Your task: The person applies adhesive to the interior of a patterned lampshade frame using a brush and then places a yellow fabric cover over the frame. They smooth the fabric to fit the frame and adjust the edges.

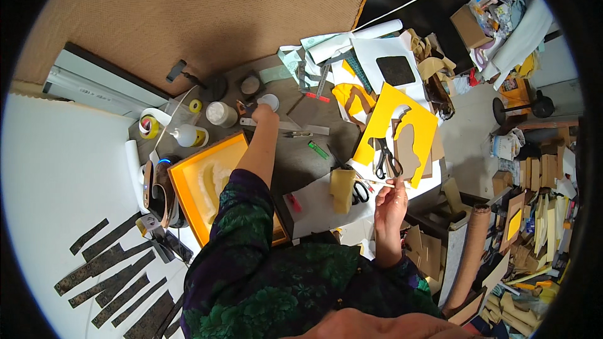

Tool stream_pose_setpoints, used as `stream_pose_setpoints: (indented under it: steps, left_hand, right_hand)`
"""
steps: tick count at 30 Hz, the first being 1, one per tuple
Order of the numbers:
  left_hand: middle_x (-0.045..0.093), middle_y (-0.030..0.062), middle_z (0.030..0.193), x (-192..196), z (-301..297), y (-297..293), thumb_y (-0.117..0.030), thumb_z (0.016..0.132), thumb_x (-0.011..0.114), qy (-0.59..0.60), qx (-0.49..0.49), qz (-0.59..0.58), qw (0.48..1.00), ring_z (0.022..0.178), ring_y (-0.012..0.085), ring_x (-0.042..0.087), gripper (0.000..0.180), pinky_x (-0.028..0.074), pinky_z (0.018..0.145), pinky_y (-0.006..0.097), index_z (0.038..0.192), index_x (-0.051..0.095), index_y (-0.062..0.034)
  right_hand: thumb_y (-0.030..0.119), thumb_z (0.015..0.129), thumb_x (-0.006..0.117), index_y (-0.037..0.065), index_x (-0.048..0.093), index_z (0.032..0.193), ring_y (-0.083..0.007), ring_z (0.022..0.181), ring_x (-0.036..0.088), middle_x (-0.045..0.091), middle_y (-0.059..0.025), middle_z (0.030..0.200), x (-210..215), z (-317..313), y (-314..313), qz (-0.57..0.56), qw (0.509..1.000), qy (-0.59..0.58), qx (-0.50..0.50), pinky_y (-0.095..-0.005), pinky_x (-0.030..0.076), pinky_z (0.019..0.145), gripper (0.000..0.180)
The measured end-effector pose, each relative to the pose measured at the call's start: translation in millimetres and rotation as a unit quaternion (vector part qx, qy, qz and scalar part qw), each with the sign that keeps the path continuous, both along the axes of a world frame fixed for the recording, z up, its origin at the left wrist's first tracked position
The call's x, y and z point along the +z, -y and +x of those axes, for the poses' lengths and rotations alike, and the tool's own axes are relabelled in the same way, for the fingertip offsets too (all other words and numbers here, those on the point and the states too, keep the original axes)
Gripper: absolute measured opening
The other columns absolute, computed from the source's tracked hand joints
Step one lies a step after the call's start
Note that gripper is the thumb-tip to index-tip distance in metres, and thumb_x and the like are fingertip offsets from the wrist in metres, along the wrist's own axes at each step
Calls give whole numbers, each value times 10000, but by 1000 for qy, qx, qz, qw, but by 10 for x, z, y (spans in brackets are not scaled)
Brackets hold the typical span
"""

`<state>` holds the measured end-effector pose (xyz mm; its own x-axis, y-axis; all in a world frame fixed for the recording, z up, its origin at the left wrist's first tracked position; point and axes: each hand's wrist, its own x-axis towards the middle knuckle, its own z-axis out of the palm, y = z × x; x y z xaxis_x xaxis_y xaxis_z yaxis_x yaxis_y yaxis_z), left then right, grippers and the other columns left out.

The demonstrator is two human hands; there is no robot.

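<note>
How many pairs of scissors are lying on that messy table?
2. One pair of black-handled scissors lies on the yellow card; another pair sits beside the tan sponge-like block, near the right hand. More may be hidden under papers.

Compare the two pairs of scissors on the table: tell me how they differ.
The black-handled scissors lie fully in view on the yellow cut-out card, blades pointing away from the person. The second scissors lie nearer the right hand, on white paper, and only their loops show beside a folded tan sponge. Both have dark handles, and neither is held.
</note>
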<state>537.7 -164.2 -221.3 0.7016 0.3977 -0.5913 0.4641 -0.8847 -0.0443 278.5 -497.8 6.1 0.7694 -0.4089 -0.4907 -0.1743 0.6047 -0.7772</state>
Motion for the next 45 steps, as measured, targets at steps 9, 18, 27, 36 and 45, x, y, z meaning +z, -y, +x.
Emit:
stream_pose_setpoints:
  steps: [9, 18, 27, 36, 45]
  left_hand:
    - [645, 82, 1298, 126, -51, -26, -247, 905, 635, -14, -54, 0, 998, 1180, 248, 631, 348, 511, 932, 354, 1223, 668, -111]
    - [577, 95, 1372, 9, -30, 106, -102, 947, 511, 116, 168, -96, 974, 1222, 258, 589, 366, 477, 970, 401, 1310, 564, -96]
    - [575, 20, 852, 1475, -968, 358, -121, 1028, 504, 314, 482, -690, 439, 648, 154, 564, 87, 504, 633, 308, 1008, 582, -88]
    - [401, -42, 584, 2057, -3490, -1486, -288, 1076, 447, 545, 401, -466, 570, 480, 75, 371, 362, 328, 459, 251, 756, 486, -124]
    - [722, 146, 876, 1683, -5000, -2184, -51, 944, 668, 545, 458, -428, 556, 894, 240, 722, 124, 633, 761, 377, 995, 691, 60]
  right_hand:
    - [373, 1026, 559, 33, 599, 918, -127, 461, 513, 573, -39, 586, 53, 57, -111, 15, 999, 17, 28, -244, 399, 425, 359]
    - [380, 1024, 563, 37, 600, 908, -126, 471, 510, 570, -33, 603, 46, -6, -207, 12, 999, 14, 29, -247, 402, 431, 364]
    - [397, 1034, 538, 76, 567, 909, -89, 537, 495, 521, 10, 641, -22, 89, -396, 58, 998, -15, 32, -216, 374, 476, 346]
    - [419, 1011, 575, 109, 609, 933, -88, 645, 503, 505, 40, 670, -765, 264, -1237, 298, 944, 12, 142, -256, 420, 603, 321]
    - [392, 979, 631, 91, 626, 915, -86, 604, 463, 499, 37, 646, -826, 7, -1714, 330, 933, 26, 141, -253, 392, 600, 309]
